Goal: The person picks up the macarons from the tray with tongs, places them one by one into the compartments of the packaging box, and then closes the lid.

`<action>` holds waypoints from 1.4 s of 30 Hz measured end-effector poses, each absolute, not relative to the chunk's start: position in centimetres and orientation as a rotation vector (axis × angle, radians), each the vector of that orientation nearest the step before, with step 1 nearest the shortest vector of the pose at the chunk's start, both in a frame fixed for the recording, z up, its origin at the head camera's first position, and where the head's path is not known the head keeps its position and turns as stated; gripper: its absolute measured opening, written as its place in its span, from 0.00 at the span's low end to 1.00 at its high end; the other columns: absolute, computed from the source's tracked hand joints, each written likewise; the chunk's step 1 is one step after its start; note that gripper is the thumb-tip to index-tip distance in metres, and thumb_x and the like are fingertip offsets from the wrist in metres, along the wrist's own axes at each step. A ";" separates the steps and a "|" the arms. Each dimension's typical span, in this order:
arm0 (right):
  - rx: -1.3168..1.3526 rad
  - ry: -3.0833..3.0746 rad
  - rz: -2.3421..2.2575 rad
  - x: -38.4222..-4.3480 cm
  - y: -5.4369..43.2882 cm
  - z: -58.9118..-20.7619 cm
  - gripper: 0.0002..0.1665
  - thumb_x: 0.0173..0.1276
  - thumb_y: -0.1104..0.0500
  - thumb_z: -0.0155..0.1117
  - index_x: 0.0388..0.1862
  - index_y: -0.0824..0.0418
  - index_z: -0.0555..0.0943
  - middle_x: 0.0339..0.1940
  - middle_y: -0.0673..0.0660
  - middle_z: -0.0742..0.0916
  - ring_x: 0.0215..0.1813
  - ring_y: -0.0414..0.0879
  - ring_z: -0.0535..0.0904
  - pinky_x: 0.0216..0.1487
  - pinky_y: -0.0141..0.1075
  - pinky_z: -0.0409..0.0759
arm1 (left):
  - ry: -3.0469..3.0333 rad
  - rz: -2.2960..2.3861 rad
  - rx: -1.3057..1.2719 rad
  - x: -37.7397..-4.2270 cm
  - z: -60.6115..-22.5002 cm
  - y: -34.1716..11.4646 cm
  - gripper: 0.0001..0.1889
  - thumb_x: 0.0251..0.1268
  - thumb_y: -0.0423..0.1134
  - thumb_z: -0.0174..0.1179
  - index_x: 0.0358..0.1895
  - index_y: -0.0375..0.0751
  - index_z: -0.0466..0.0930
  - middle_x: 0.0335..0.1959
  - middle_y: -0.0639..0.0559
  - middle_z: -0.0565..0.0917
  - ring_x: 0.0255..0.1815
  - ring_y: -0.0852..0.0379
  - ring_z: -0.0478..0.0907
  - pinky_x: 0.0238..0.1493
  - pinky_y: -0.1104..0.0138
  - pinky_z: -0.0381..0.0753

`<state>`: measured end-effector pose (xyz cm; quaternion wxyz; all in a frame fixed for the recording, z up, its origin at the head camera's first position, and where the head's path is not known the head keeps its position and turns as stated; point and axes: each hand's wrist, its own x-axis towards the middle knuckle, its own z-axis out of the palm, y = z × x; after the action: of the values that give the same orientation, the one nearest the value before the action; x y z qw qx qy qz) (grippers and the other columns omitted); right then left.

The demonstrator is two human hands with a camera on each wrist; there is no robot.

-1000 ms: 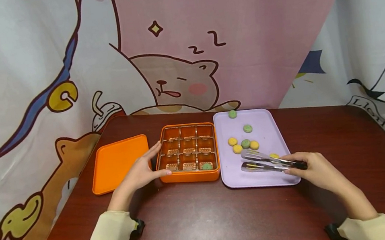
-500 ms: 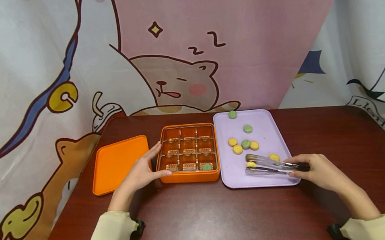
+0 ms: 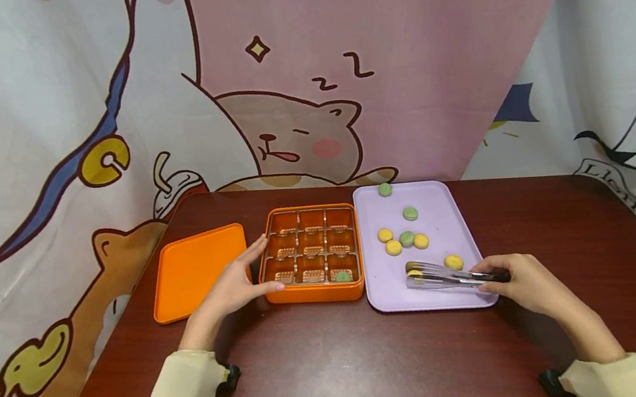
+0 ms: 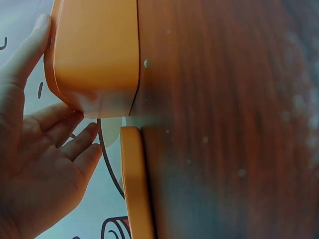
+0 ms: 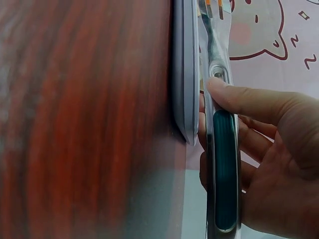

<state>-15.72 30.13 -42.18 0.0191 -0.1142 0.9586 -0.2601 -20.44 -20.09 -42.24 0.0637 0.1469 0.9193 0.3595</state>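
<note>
My left hand [image 3: 233,289] rests against the left front corner of the orange box [image 3: 314,294], thumb on the front and fingers along the left side. In the left wrist view, the thumb [image 4: 31,47] and fingers lie straight or relaxed against its walls. A clear divided insert fills the box; one green macaron [image 3: 343,277] sits in its front right compartment. My right hand [image 3: 526,279] grips black-handled tongs [image 3: 446,279] low over the lilac tray [image 3: 392,303]. Between the tong tips is a yellow macaron [image 3: 415,275], partly hidden. Another yellow macaron [image 3: 454,262] lies just behind the tongs.
An orange lid [image 3: 197,271] lies left of the box. Farther back on the tray are several more macarons, yellow [image 3: 393,247] and green [image 3: 410,213]. The tray stands right beside the box on the dark wooden table [image 3: 340,370]. A patterned curtain [image 3: 415,65] hangs behind.
The tongs have moved slightly right and toward the front of the tray, and their arms have come together around the yellow macaron. My left hand and the box have stayed put.
</note>
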 end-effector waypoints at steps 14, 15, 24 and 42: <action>-0.349 3.002 -0.792 -15.7 30.1 -42.0 0.14 0.56 0.62 0.77 0.42 0.58 0.89 0.39 0.57 0.90 0.37 0.46 0.77 0.34 0.31 0.73 | 2.779 1.105 0.450 -20.4 -42.3 -20.2 0.51 0.56 0.52 0.73 0.80 0.47 0.53 0.83 0.52 0.52 0.81 0.39 0.52 0.74 0.39 0.58; -0.349 3.006 -0.792 -15.7 30.1 -42.0 0.14 0.56 0.62 0.77 0.42 0.58 0.89 0.39 0.57 0.90 0.37 0.45 0.76 0.34 0.31 0.73 | 2.780 1.104 0.453 -20.4 -42.3 -20.2 0.51 0.56 0.52 0.73 0.80 0.46 0.53 0.83 0.52 0.52 0.81 0.39 0.52 0.74 0.39 0.59; -0.396 3.067 -0.830 -15.9 29.9 -41.5 0.13 0.55 0.61 0.78 0.41 0.57 0.90 0.36 0.54 0.90 0.32 0.34 0.73 0.32 0.29 0.72 | 2.790 1.095 0.448 -20.4 -42.2 -20.2 0.51 0.55 0.53 0.73 0.80 0.46 0.54 0.83 0.53 0.52 0.81 0.39 0.52 0.74 0.39 0.59; -0.423 3.142 -0.877 -16.5 29.2 -40.6 0.14 0.54 0.63 0.79 0.41 0.58 0.89 0.36 0.58 0.91 0.32 0.37 0.74 0.30 0.29 0.71 | 2.783 1.094 0.465 -20.4 -42.1 -20.1 0.51 0.56 0.52 0.73 0.80 0.47 0.54 0.83 0.53 0.52 0.81 0.38 0.53 0.74 0.39 0.59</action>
<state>-16.47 29.17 -40.63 -0.0737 -0.1281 0.9526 -0.2658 -20.40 -20.13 -42.12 0.0577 0.1532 0.9181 0.3610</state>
